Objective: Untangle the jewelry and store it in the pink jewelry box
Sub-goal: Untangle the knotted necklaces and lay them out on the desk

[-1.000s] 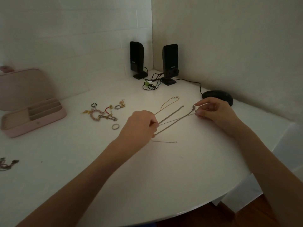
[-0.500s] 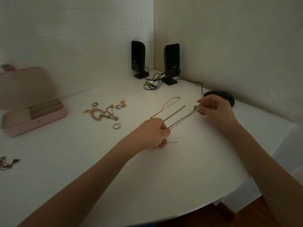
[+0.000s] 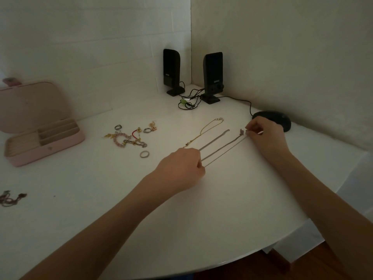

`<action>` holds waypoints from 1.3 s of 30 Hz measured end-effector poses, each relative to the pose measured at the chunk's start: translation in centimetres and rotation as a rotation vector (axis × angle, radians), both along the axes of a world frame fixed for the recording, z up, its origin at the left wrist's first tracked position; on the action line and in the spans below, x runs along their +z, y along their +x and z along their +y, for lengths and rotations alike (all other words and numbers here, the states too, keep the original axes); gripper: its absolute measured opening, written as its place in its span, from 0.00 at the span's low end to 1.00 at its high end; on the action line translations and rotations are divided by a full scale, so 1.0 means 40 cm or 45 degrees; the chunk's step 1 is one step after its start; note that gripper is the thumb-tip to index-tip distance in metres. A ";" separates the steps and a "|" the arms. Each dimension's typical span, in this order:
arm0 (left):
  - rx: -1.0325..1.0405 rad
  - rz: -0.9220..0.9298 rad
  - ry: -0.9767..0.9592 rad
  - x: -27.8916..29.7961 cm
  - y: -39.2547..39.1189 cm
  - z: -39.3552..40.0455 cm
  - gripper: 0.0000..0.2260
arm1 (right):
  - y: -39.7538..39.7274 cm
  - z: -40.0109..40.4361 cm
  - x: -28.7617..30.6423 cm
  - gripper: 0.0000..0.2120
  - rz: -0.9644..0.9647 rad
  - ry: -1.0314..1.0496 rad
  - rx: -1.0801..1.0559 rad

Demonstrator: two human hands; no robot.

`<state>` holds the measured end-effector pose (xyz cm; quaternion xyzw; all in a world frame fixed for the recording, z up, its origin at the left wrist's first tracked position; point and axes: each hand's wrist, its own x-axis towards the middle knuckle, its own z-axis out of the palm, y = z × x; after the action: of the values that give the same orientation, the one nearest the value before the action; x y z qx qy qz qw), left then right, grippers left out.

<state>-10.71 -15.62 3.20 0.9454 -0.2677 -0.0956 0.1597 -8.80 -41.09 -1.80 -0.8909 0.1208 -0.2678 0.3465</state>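
Surface: white table [image 3: 201, 219] with a rounded near edge, pushed into a corner of two pale walls. Dim light. Dark wood floor shows past the table's near right edge.

Far corner: two black speakers, left speaker [image 3: 171, 71] and right speaker [image 3: 213, 76], both upright, with a loose coil of black cable [image 3: 188, 103] on the table between and in front of them. A black mouse [image 3: 272, 119] sits along the right wall, just behind the right hand; its cord runs back toward the speakers.

Left edge: pink jewelry box [image 3: 42, 142], lid open and leaning back toward the wall, compartments visible, contents not discernible.

Between box and hands: tangled cluster of jewelry [image 3: 129, 138] — beaded bracelet, red cord, gold bits, several rings; one ring [image 3: 144, 154] lies apart, nearer the left hand. Small dark tangle [image 3: 11, 198] at the near left edge.

Centre: gold chain [image 3: 203, 131] lying on the table, straightened out, alone. Just beside it, thicker silver chain [image 3: 214, 139] running from under the left hand.

Left hand [image 3: 181, 168]: closed, pinching one end of a thin silver necklace [image 3: 222, 149]. Right hand [image 3: 264, 138]: fingertips pinched on the other end. The necklace is stretched taut between them, doubled into two strands, low over the table; contact with the surface cannot be judged.
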 end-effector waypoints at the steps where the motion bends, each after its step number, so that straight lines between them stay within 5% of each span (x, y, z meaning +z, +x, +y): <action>1: 0.000 0.003 -0.014 -0.002 0.000 0.001 0.08 | 0.001 0.001 -0.001 0.03 0.023 -0.009 -0.003; 8: 0.009 -0.019 -0.111 -0.017 0.002 0.005 0.02 | 0.002 0.005 -0.005 0.03 0.099 -0.108 -0.005; 19: 0.111 -0.019 -0.253 -0.014 0.003 0.152 0.08 | -0.024 0.109 0.004 0.07 -0.094 -0.294 0.048; 33: 0.856 -0.551 -0.289 -0.069 -0.008 0.702 0.03 | 0.006 0.680 0.050 0.08 -0.164 -0.298 0.821; 39: 0.765 -0.531 -0.309 -0.116 -0.021 0.857 0.09 | 0.060 0.974 0.032 0.17 0.130 -0.342 1.197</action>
<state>-11.54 18.66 -1.45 0.9551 -0.0146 0.1820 0.2335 -6.39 -2.11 -0.53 -0.8978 -0.3131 -0.0518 0.3054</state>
